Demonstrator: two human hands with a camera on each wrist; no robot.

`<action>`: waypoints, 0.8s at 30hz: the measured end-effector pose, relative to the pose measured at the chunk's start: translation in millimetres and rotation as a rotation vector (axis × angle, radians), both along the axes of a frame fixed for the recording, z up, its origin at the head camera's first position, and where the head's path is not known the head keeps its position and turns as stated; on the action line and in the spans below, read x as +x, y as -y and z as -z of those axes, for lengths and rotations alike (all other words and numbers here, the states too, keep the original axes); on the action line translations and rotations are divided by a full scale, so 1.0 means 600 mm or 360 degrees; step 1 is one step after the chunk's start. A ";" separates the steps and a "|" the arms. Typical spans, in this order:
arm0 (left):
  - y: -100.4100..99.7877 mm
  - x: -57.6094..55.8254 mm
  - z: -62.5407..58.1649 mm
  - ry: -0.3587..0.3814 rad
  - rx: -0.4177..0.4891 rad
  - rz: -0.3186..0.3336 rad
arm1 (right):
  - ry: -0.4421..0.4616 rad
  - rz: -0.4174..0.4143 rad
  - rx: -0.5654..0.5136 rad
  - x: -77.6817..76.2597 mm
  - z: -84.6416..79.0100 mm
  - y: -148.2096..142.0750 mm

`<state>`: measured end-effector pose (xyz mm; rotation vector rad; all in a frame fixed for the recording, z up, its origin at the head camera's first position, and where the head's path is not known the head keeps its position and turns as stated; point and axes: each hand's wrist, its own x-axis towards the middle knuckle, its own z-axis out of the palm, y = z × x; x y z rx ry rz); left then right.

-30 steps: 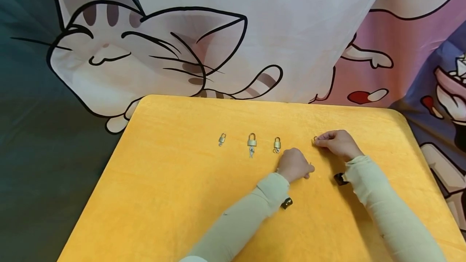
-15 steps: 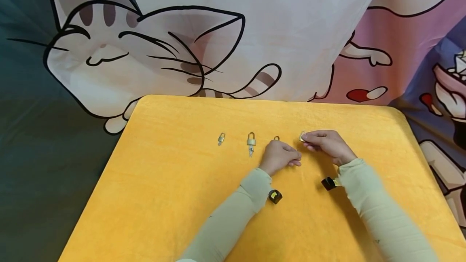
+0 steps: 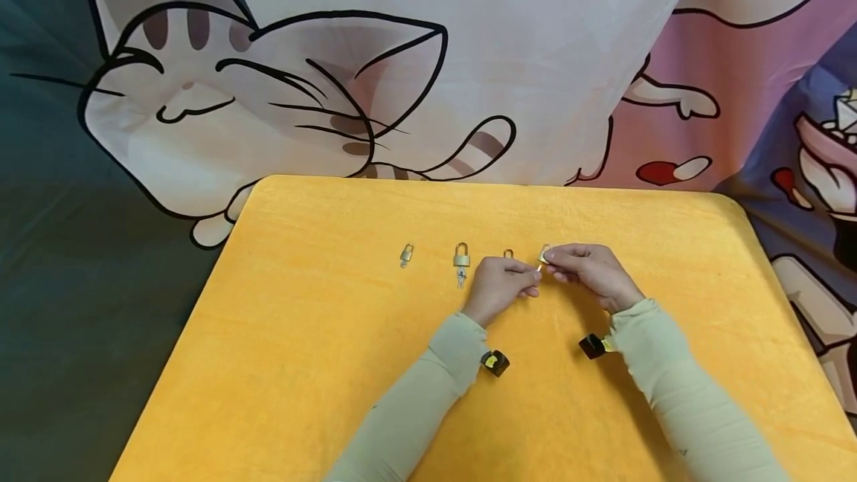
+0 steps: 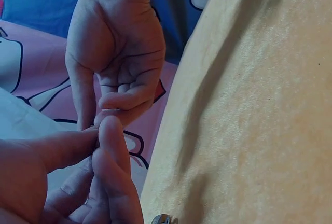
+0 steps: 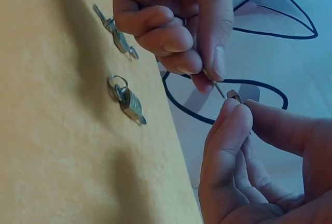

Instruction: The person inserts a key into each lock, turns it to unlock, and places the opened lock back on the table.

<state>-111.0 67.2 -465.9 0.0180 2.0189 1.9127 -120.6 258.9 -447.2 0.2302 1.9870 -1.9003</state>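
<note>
Over the yellow table, my left hand (image 3: 498,285) pinches a thin metal key (image 5: 218,88) between thumb and fingers. Facing it, my right hand (image 3: 592,270) holds a small brass padlock (image 3: 544,253) by its body, with the shackle upward. In the right wrist view the key's blade points at the padlock's underside; whether its tip is inside I cannot tell. Fingers cover most of the lock there. In the left wrist view both hands' fingertips meet, hiding key and lock.
On the yellow table (image 3: 301,333) lie a small padlock (image 3: 406,255) and a larger padlock (image 3: 461,260), both with keys. A third padlock (image 5: 131,106), with a key ring, lies partly behind my left hand in the head view. A cartoon-print cloth (image 3: 535,58) hangs behind.
Both hands have moved left, the right one lifting the padlock and turning it shackle up. The gap between them has closed, bringing key and padlock together.
</note>
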 end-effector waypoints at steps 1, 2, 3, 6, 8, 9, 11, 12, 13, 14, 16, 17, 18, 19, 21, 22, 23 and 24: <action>0.002 0.000 0.000 -0.0013 0.0007 0.0002 | -0.0001 0.0004 -0.0007 0.001 0.001 0.002; 0.005 0.000 0.000 -0.0027 0.0010 0.0001 | 0.0002 0.0008 -0.0019 0.001 0.002 0.004; 0.006 0.001 0.000 -0.0037 0.0019 -0.0002 | 0.0004 0.0009 -0.0031 0.001 0.003 0.006; 0.011 0.001 0.002 -0.0053 0.0040 -0.0015 | 0.0015 0.0027 -0.0073 0.003 0.005 0.012; 0.011 0.001 0.003 -0.0053 0.0055 -0.0027 | 0.0017 0.0034 -0.0098 0.003 0.006 0.014; 0.011 0.002 0.004 -0.0052 0.0056 -0.0029 | 0.0018 0.0040 -0.0109 0.004 0.007 0.016; 0.011 0.002 0.005 -0.0050 0.0047 -0.0035 | 0.0020 0.0051 -0.0139 0.005 0.007 0.017; 0.011 0.003 0.006 -0.0046 0.0046 -0.0040 | 0.0021 0.0052 -0.0151 0.005 0.007 0.017; 0.010 0.003 0.006 -0.0041 0.0044 -0.0044 | 0.0022 0.0053 -0.0163 0.005 0.008 0.017; 0.010 0.004 0.006 -0.0039 0.0039 -0.0043 | 0.0023 0.0057 -0.0170 0.006 0.008 0.017; 0.010 0.004 0.006 -0.0035 0.0043 -0.0046 | 0.0026 0.0064 -0.0181 0.006 0.009 0.017; 0.010 0.005 0.006 -0.0034 0.0045 -0.0048 | 0.0028 0.0065 -0.0185 0.006 0.009 0.017; 0.011 0.005 0.006 -0.0036 0.0051 -0.0048 | 0.0029 0.0066 -0.0185 0.007 0.009 0.017; 0.011 0.005 0.005 -0.0038 0.0054 -0.0047 | 0.0032 0.0069 -0.0188 0.007 0.010 0.018; 0.011 0.006 0.003 -0.0044 0.0054 -0.0051 | 0.0037 0.0070 -0.0189 0.007 0.010 0.018; 0.012 0.006 0.003 -0.0045 0.0052 -0.0054 | 0.0039 0.0070 -0.0192 0.007 0.010 0.019; 0.012 0.006 0.002 -0.0043 0.0049 -0.0056 | 0.0041 0.0069 -0.0192 0.008 0.010 0.019; 0.011 0.006 0.002 -0.0044 0.0045 -0.0057 | 0.0040 0.0067 -0.0188 0.008 0.010 0.019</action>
